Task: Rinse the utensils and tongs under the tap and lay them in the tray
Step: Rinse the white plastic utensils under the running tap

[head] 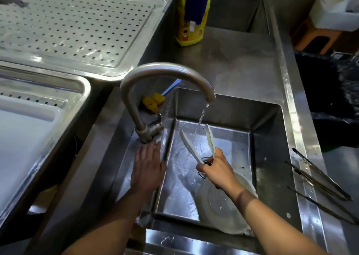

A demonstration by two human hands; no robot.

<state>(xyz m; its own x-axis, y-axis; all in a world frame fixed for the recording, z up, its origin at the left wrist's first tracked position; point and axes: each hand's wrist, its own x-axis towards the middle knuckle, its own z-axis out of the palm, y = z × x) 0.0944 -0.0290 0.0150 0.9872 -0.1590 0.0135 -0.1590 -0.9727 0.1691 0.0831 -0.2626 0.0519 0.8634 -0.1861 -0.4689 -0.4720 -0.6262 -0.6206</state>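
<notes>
The right hand is closed around the hinge end of a pair of white tongs, which look like light, fairly stiff plastic; wet, they are probably slippery, so a grip low on the joined end, where the two arms meet, seems the safest hold. The tongs stand over the sink with their arms spread and tips pointing up and away, and the stream from the tap falls between them. The left hand lies flat and open, holding nothing, on the sink's left rim just near the tap's base. A white plate lies in the sink below the right wrist. On the table to the right, several dark metal utensils wait, thin, rigid and likely heavier. The perforated tray sits far left, well apart.
</notes>
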